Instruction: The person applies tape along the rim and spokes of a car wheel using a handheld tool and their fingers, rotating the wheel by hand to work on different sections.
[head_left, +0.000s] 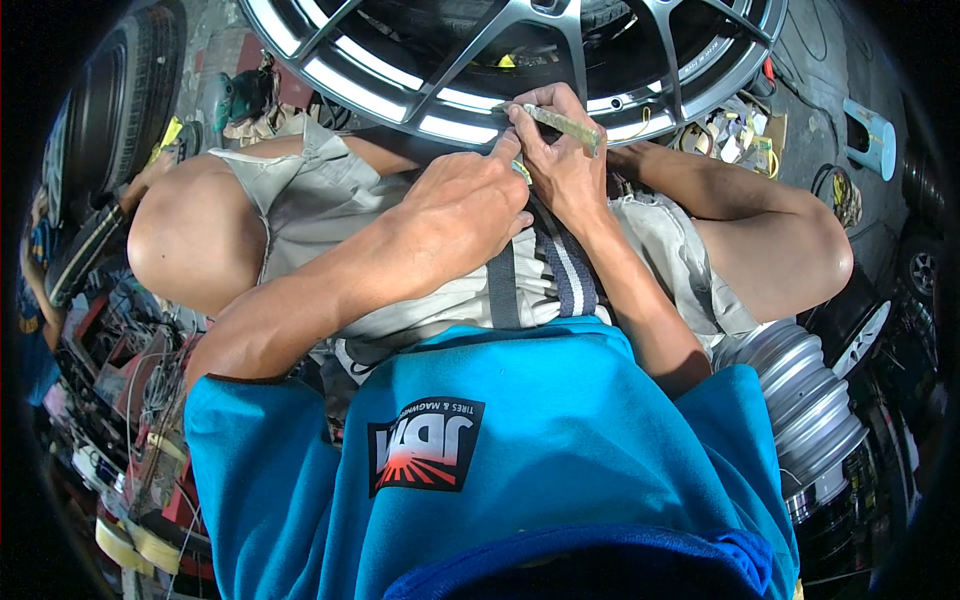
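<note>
A large dark grey alloy wheel rim (455, 128) lies at the top, close against my crossed legs. At its near lip is my right hand (562, 150), closed around a slim, flat tool (565, 124) with a worn, speckled yellowish handle. Its thin tip points left along the lip; whether it touches the metal I cannot tell. My left hand (465, 205) is just to the left, index finger stretched to the lip and the other fingers curled. A small yellow-green piece (522, 172) shows between the hands; what the left fingers hold is hidden.
A tire (150, 85) stands at the far left, near another person's arm (150, 175). Silver rims (790, 400) are stacked by my right elbow. A box of scraps (770, 140) and a light blue plastic piece (868, 138) lie right. Cables and clutter (130, 390) fill the left.
</note>
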